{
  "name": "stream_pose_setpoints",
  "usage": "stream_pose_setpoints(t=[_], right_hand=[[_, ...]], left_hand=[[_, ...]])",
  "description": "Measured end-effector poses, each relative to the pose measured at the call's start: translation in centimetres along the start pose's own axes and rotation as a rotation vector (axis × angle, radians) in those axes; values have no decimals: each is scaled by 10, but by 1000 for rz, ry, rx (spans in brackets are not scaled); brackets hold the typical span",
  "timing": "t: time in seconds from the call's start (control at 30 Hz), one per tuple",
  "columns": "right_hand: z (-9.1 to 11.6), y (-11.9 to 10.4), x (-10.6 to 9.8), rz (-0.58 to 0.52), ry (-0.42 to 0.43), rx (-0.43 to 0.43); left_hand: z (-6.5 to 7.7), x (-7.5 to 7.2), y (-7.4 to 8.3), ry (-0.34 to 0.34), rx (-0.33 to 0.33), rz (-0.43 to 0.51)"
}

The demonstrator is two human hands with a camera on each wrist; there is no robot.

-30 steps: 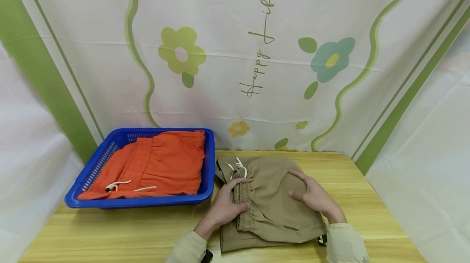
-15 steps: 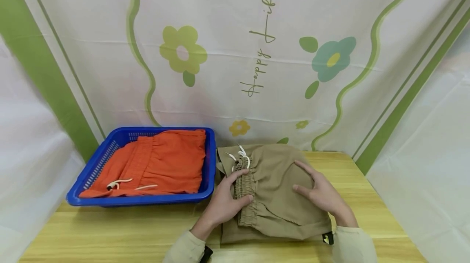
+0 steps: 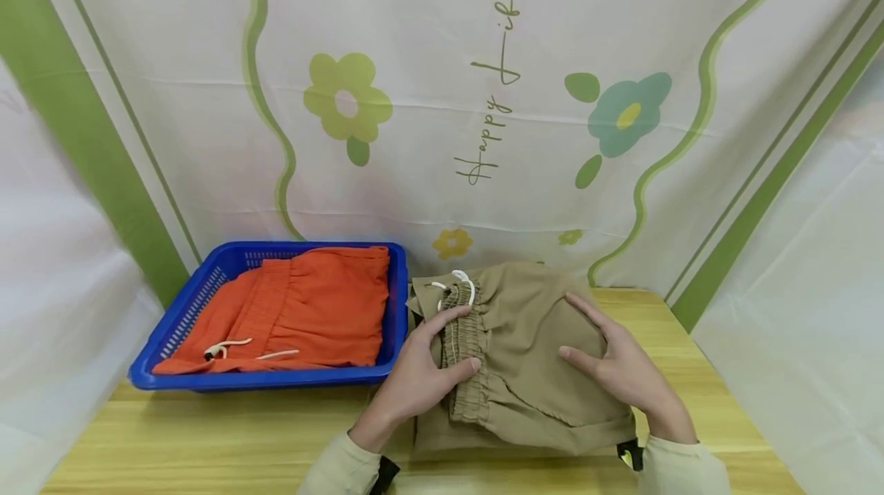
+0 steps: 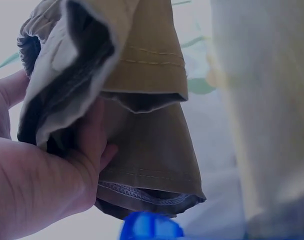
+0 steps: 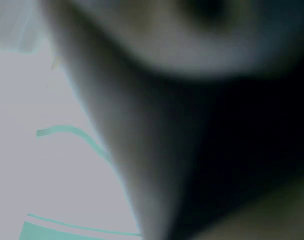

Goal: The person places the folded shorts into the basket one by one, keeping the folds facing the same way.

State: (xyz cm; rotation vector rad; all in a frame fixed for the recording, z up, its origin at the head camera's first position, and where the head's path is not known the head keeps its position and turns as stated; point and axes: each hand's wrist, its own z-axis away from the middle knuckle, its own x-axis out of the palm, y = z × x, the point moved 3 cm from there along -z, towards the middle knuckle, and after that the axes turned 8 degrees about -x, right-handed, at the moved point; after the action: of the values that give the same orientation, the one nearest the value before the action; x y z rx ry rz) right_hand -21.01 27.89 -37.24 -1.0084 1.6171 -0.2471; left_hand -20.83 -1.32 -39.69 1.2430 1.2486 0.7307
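Note:
A pair of folded khaki shorts point(image 3: 532, 349) with a gathered waistband and white drawstring point(image 3: 464, 280) appears raised off the table in the head view. My left hand point(image 3: 417, 376) grips its waistband side, thumb on top. In the left wrist view, the fingers point(image 4: 92, 135) of that hand reach in among the folded layers and stitched hems point(image 4: 152, 197). On the other side my right hand point(image 3: 628, 361) holds the shorts, with thumb and index finger on top and the remaining fingers hidden beneath. Dark, blurred fabric fills most of the right wrist view.
Left of the shorts stands a blue plastic basket point(image 3: 276, 380) holding folded orange shorts point(image 3: 304, 311). The wooden table point(image 3: 262, 433) runs up to a white curtain point(image 3: 414, 173) printed with flowers. Only a small gap separates the khaki shorts from the basket's right rim.
The khaki shorts have come up from the table, gripped by both hands. My right hand has shifted slightly to the right with its side of them. The basket stays put.

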Motion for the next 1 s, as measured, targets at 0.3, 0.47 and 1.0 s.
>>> stream_pose_setpoints(t=[0.3, 0.47, 1.0], right_hand=[[-3, -26, -10, 8, 52, -42], [-7, -42, -15, -20, 76, -58], [-28, -76, -9, -66, 98, -175]], left_hand=[[2, -24, 27, -5, 85, 33], [4, -40, 38, 2, 152, 31], [11, -85, 54, 21, 181, -4]])
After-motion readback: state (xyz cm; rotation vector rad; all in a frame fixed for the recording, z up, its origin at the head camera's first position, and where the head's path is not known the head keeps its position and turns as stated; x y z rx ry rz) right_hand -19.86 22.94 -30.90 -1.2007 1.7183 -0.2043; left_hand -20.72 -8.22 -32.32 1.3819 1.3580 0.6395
